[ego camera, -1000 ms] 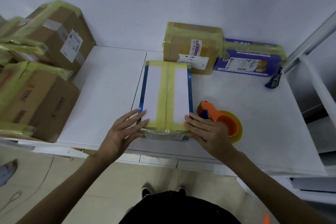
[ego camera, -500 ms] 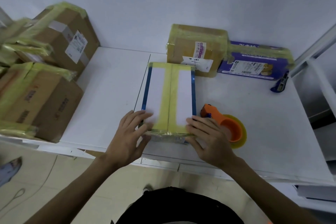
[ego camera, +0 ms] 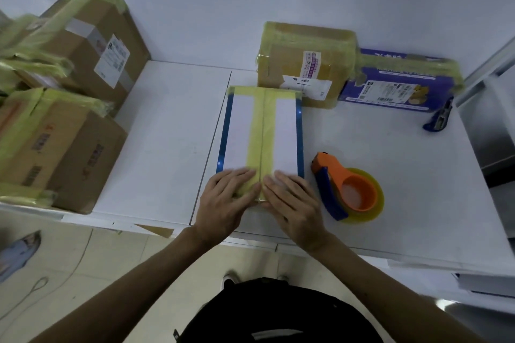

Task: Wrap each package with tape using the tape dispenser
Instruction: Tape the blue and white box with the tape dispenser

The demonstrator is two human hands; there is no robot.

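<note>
A flat white package [ego camera: 239, 131] with blue edges lies lengthwise in the middle of the white table [ego camera: 167, 142]. Yellow tape runs down its centre and across its far end. My left hand [ego camera: 225, 200] and my right hand [ego camera: 292, 203] lie flat on the package's near end, fingers together, almost touching over the tape strip. Neither hand holds anything. The orange and blue tape dispenser [ego camera: 345, 189] with its yellow tape roll rests on the table just right of my right hand.
A taped brown box [ego camera: 303, 64] and a taped purple box [ego camera: 398, 81] stand at the back by the wall. Several taped cardboard boxes [ego camera: 64, 108] are stacked at the left. A blue utility knife [ego camera: 440, 117] lies at the far right.
Both hands have slid inward from the package's near corners to its centre, meeting over the tape strip. The package and dispenser have stayed in place.
</note>
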